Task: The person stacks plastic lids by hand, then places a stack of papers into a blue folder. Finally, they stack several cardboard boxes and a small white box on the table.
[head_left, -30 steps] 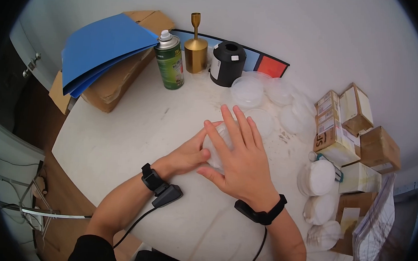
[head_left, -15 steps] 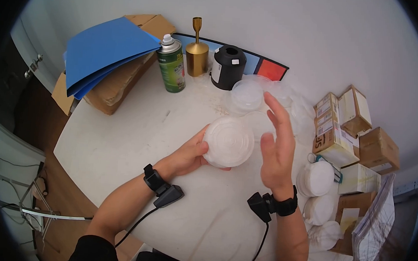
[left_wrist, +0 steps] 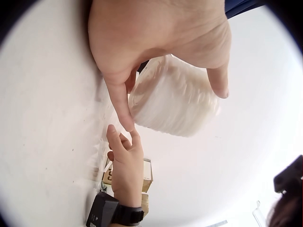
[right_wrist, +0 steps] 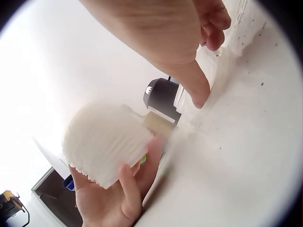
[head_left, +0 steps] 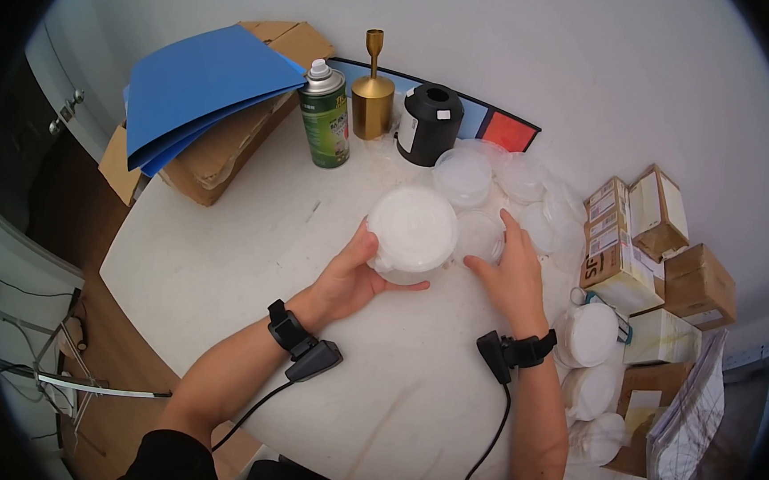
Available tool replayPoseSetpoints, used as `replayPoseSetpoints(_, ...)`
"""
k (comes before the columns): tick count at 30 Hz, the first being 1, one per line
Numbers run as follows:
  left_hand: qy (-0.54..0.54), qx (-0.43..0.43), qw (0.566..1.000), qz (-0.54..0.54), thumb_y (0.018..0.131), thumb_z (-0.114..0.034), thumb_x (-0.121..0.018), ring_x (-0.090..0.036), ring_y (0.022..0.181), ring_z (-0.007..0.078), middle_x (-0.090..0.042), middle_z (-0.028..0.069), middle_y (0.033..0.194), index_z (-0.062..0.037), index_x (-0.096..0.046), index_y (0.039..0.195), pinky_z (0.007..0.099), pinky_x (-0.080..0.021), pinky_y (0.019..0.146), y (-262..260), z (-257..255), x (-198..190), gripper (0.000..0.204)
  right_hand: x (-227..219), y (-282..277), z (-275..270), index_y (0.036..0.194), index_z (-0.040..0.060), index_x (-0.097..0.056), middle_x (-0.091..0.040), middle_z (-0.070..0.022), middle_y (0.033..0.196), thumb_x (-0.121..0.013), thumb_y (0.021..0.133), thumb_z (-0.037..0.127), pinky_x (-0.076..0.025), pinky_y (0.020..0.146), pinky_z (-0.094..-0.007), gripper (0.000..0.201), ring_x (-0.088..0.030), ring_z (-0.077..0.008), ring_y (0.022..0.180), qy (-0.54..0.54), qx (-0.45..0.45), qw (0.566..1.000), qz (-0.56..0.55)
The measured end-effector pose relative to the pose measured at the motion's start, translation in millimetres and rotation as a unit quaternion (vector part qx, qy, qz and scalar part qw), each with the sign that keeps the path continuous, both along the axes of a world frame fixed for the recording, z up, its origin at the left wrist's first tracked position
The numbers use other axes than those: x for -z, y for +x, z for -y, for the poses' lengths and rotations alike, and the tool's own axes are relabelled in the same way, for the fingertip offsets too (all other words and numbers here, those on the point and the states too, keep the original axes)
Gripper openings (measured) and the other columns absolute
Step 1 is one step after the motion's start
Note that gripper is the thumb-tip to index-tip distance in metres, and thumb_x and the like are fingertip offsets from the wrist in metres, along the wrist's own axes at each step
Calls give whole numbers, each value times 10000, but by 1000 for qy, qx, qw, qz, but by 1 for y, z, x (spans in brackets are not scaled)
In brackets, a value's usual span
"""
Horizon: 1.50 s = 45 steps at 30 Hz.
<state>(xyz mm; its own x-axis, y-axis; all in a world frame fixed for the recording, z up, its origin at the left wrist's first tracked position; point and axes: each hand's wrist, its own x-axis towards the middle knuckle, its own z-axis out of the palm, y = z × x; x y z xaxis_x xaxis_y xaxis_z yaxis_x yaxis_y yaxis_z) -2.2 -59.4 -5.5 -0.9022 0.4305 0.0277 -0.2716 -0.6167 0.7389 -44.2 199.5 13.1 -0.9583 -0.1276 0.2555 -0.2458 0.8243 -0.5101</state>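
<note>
My left hand (head_left: 346, 277) holds a round tub (head_left: 414, 229) tilted above the table, thumb on its side and fingers beneath. In the left wrist view this tub (left_wrist: 175, 97) shows thin ruffled white layers around its side. My right hand (head_left: 516, 276) is low at the table, its thumb and fingers around the right edge of a clear round plastic lid (head_left: 478, 238). In the right wrist view the thumb (right_wrist: 201, 94) overlaps clear plastic and the other fingers (right_wrist: 213, 28) are curled.
Clear plastic tubs (head_left: 462, 176) and lids sit toward the back. A spray can (head_left: 326, 124), a brass candlestick (head_left: 373, 105) and a black canister (head_left: 430, 127) line the wall. Cardboard boxes (head_left: 611, 247) and white-topped tubs (head_left: 590, 335) stand at right. Blue folders (head_left: 208, 85) lie on a carton at left.
My right hand first lay over the tub, then lifted away to the right, and has come down at the clear lid. My left hand has raised and tilted the tub.
</note>
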Motion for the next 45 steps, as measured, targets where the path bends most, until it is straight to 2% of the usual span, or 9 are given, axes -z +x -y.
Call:
replayPoseSetpoints(5, -10, -6, 1000, 2, 995, -646, -548, -408, 1494, 357, -363, 135, 1650, -146, -198, 1648, 644, -398, 1170, 1, -1, -2, 894, -32, -4, -11, 1325, 19, -644, -667, -152, 1097, -778, 858, 126, -527, 731, -364, 497, -662, -234, 893, -114, 20, 985, 124)
replayPoseSetpoints(8, 17, 31, 999, -2, 981, -601, -611, -432, 1475, 350, -335, 120, 1644, -179, -137, 1641, 628, -464, 1119, -4, 1, 5, 916, -39, -6, -22, 1161, 18, -727, -648, -74, 906, -745, 878, 85, -457, 610, -295, 291, -589, -139, 686, -205, -27, 978, -3)
replayPoseSetpoints(11, 5, 60, 998, -8, 955, -635, -629, -453, 1461, 350, -360, 132, 1638, -165, -163, 1648, 629, -466, 1113, -3, 3, 5, 958, -71, 6, -26, 1106, 23, -741, -608, -28, 856, -726, 892, 74, -425, 585, -262, 221, -549, -113, 636, -120, -49, 985, -116)
replayPoseSetpoints(14, -12, 85, 996, -15, 925, -672, -649, -466, 1450, 344, -386, 136, 1630, -152, -187, 1654, 626, -461, 1115, -1, 2, 5, 1008, -102, 26, -22, 1101, 11, -732, -569, 2, 814, -722, 889, 62, -399, 576, -239, 218, -530, -80, 640, -185, -24, 983, -3)
replayPoseSetpoints(17, -18, 100, 995, -22, 901, -680, -677, -464, 1448, 330, -387, 128, 1625, -156, -182, 1656, 615, -474, 1105, 1, 2, 2, 1043, -114, 41, -16, 1075, 6, -729, -596, 11, 791, -716, 887, 48, -390, 568, -226, 193, -513, -51, 652, -364, -127, 922, 23)
replayPoseSetpoints(19, -23, 106, 994, -26, 894, -681, -687, -456, 1453, 321, -380, 123, 1628, -159, -182, 1656, 612, -480, 1099, 1, 1, 2, 1052, -120, 44, -9, 1041, 6, -718, -610, 11, 763, -718, 891, 47, -385, 563, -219, 156, -497, -46, 626, -362, -191, 912, 25)
replayPoseSetpoints(30, -66, 130, 988, -39, 787, -723, -779, -411, 1474, 291, -331, 83, 1619, -192, -130, 1653, 542, -509, 1086, -1, 1, 9, 1205, -95, 45, 11, 1086, 45, -657, -634, -14, 813, -745, 906, 83, -380, 542, -225, 204, -480, -61, 603, -264, -215, 938, 69)
replayPoseSetpoints(39, -94, 116, 988, -41, 735, -771, -790, -368, 1499, 269, -338, 77, 1616, -195, -153, 1653, 509, -455, 1129, 2, 0, 4, 1257, -115, 60, 27, 1150, 32, -644, -674, -148, 944, -722, 909, 68, -531, 700, -375, 256, -659, -304, 750, -108, -207, 972, 18)
replayPoseSetpoints(45, -97, 121, 987, -48, 723, -781, -790, -380, 1492, 270, -350, 78, 1609, -191, -169, 1648, 511, -458, 1125, 1, 0, 6, 1261, -110, 58, 27, 1229, 40, -640, -674, -157, 1012, -704, 912, 59, -542, 744, -414, 324, -669, -363, 867, -81, -228, 970, -28)
